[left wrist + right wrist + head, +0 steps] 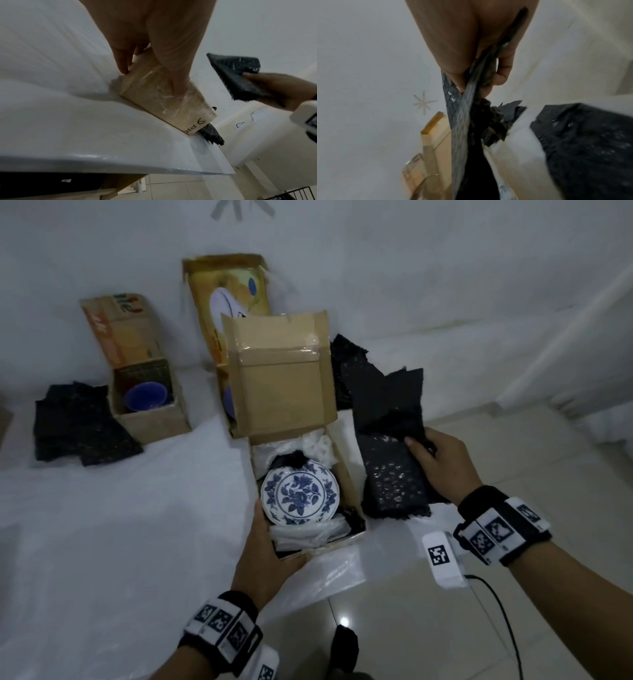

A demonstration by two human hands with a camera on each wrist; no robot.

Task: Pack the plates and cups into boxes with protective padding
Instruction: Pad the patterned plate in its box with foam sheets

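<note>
Right hand (442, 463) pinches a black bubble-wrap sheet (390, 446) at 3 o'clock of the open cardboard box (284, 385). Left hand (263, 549) grips its 7 o'clock corner. Blue-and-white plate (299, 496) lies face-up inside on white padding (305, 534). I'd lay the sheet flat over the plate (rim fully covered), with the box braced.

Both arms reach forward, forearms bare, each wrist wearing a black band: left one (222, 631), right one (503, 525). Left hand (262, 546) sits low and close in, clasping the near corner of the box (284, 385), thumb along the front face, fingers up the side. Right hand (436, 463) is out to the side and a bit higher, pinching a black padding sheet (390, 446), thumb (412, 444) on top, fingers curled underneath.
</note>
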